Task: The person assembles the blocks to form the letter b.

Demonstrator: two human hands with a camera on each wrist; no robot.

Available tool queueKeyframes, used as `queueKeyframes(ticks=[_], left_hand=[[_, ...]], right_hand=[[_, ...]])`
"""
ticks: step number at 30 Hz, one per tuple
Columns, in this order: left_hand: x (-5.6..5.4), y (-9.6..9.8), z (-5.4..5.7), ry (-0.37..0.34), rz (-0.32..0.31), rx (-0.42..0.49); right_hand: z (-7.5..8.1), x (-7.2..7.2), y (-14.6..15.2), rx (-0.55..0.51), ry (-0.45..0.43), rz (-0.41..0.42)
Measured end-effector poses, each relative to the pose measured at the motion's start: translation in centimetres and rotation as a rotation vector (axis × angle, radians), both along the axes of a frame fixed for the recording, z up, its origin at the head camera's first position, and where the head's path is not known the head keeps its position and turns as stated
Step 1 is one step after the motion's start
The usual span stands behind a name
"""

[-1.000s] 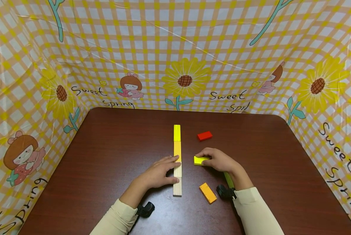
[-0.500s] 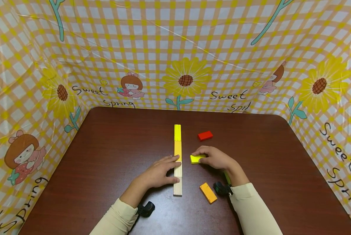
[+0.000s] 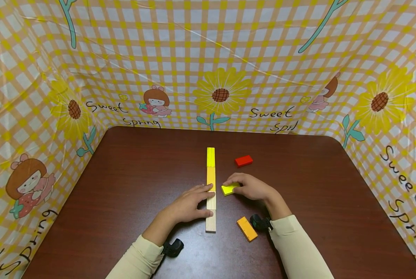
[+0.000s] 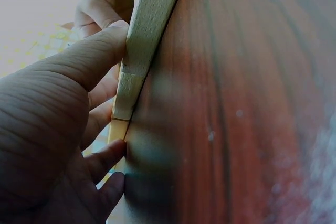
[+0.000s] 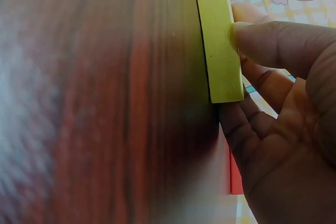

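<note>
A straight row of end-to-end blocks runs away from the person in the head view: a bright yellow block farthest, then an orange-yellow block and two plain wooden blocks. Against this row rests my left hand, its fairly straight fingertips on the middle blocks and its thumb touching the nearest wooden block. To the right of the row, my right hand pinches a loose yellow block between thumb and fingers. That block lies low at the tabletop, slightly angled, a small gap from the row.
A red block lies beyond the right hand. An orange block lies nearer the person, beside the right wrist camera. The dark wooden table is bounded by a checked cloth at the back and sides.
My right hand has moved left with the yellow block, bringing it closer to the row and turning it slightly. My left hand and the row have stayed in place.
</note>
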State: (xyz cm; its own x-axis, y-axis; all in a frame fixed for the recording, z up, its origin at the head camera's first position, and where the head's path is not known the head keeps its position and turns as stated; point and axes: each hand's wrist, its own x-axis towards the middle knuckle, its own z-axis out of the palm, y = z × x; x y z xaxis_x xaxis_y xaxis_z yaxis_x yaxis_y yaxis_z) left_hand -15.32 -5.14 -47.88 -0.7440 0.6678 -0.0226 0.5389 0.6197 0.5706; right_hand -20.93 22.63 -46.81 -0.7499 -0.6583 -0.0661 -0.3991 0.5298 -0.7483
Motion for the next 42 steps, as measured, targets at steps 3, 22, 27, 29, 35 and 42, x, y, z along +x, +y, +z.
queueKeyframes(ticks=[3, 22, 27, 29, 35, 42], left_hand=[[0.0, 0.0, -0.1, 0.002, -0.001, -0.003], [0.0, -0.1, 0.0, -0.01, -0.001, 0.008], [0.0, -0.1, 0.0, -0.013, -0.007, 0.01], [0.0, -0.1, 0.0, -0.009, -0.007, 0.007], [0.0, -0.1, 0.0, -0.019, 0.003, -0.005], [0.1, -0.1, 0.0, -0.022, 0.007, -0.004]], right_hand=[[-0.1, 0.0, -0.2, 0.004, -0.01, 0.005], [0.1, 0.6, -1.0, 0.033, -0.025, 0.035], [0.1, 0.6, -1.1, 0.026, -0.026, 0.043], [0.1, 0.6, -1.2, 0.019, -0.029, 0.047], [0.1, 0.6, -1.3, 0.028, -0.036, 0.049], [0.1, 0.4, -1.4, 0.025, -0.021, 0.045]])
